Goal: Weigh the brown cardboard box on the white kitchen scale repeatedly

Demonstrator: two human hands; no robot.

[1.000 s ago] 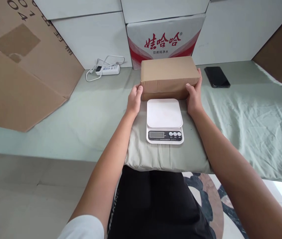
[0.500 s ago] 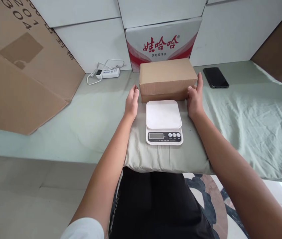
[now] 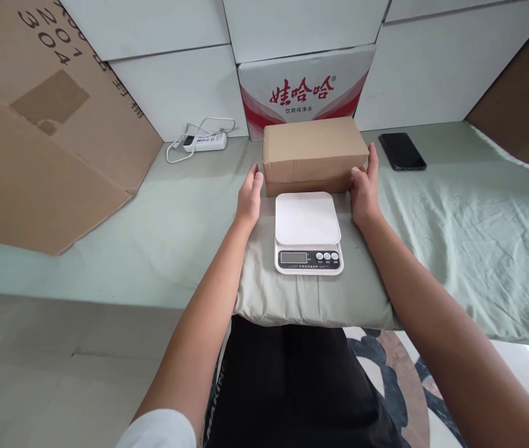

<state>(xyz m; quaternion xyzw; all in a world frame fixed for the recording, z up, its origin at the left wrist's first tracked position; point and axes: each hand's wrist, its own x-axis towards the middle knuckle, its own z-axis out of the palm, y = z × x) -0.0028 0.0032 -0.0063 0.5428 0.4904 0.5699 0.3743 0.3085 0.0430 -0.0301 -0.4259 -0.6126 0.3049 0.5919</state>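
A closed brown cardboard box (image 3: 313, 143) rests on the green cloth, just behind a white digital kitchen scale (image 3: 308, 218). The scale's platform is bare and its display looks blank. My left hand (image 3: 249, 198) is beside the box's left end, fingers extended and thumb up, with a narrow gap seeming to separate it from the cardboard. At the opposite end, my right hand (image 3: 365, 190) has its thumb at the front right corner and a finger up along the side. Its remaining fingers are partly hidden.
Farther right lies a black phone (image 3: 402, 151). A white power strip (image 3: 205, 142) with its cord sits back left. White cartons, one with red lettering (image 3: 306, 93), form a wall behind. Large brown cardboard (image 3: 59, 155) stands on the left, and more brown cardboard (image 3: 521, 106) on the right.
The whole view has shifted slightly, so everything appears a little lower. Both hands keep nearly the same place at the box's ends, and the scale stays put.
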